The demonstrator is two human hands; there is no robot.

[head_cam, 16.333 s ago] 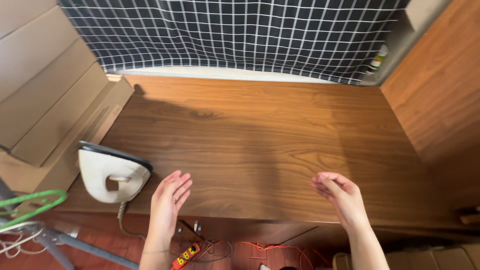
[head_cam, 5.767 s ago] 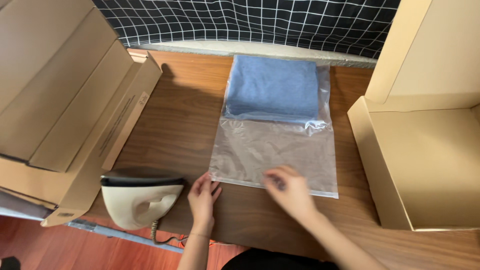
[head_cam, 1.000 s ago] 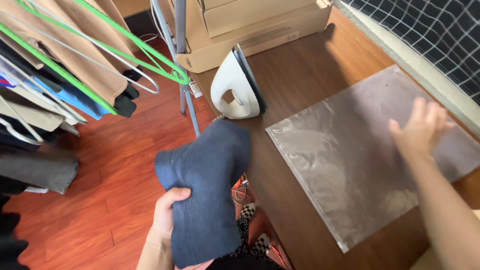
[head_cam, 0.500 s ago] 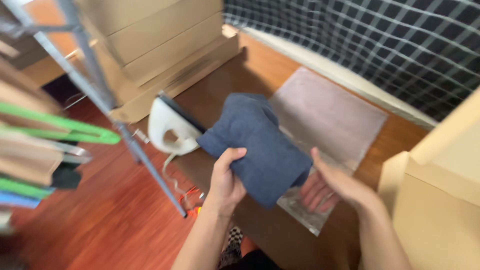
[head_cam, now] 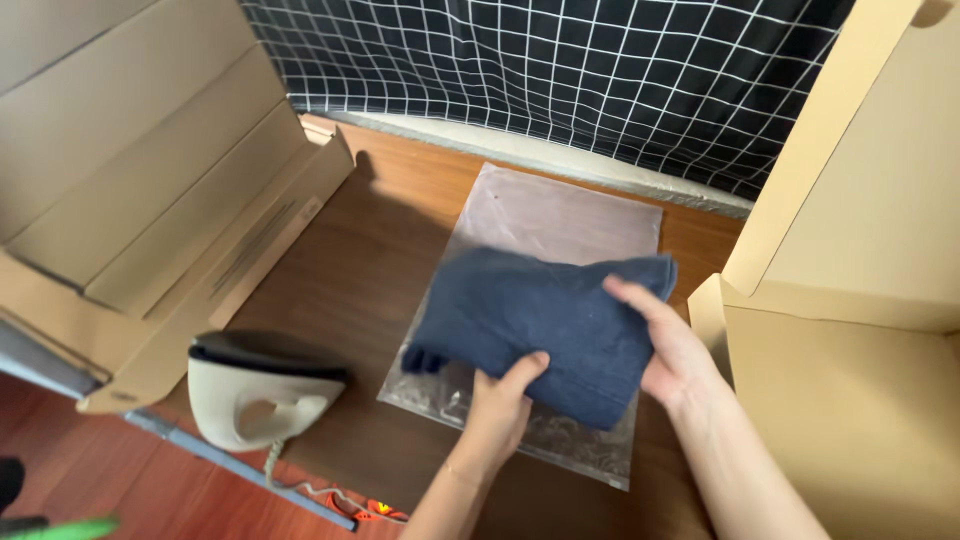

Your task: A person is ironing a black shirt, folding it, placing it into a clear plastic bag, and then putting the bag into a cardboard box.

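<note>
Fingers of the left hand (head_cam: 497, 405) curl around the near edge of a folded dark blue towel (head_cam: 545, 325): the thumb lies on top of the cloth, and the other fingers are tucked underneath where they cannot be seen. The right hand (head_cam: 668, 345) takes the towel's right end with its fingers spread flat along the upper surface; its thumb and the underside of its grip are hidden by the cloth, so how firmly it pinches cannot be told. Both hands thus have hold of the towel, neither closed into a fist.

The towel sits over the middle of a clear plastic bag (head_cam: 560, 215) that lies flat on the wooden table (head_cam: 375, 250). Whether the towel rests on the bag or is held just above it is hard to make out. The bag's near part is crinkled and largely covered by towel and hands; its opening cannot be made out.

To the left, near the table's front edge, a white clothes iron (head_cam: 262, 392) stands with its dark soleplate upward, its cord (head_cam: 300, 487) trailing down out of view. Behind it, stacked cardboard boxes (head_cam: 140, 190) are cut off by the frame's left side. An open cardboard box (head_cam: 850, 300) fills the right side, its far flap raised, mostly cropped. A black curtain with a white grid (head_cam: 560, 75) hangs behind the table.
</note>
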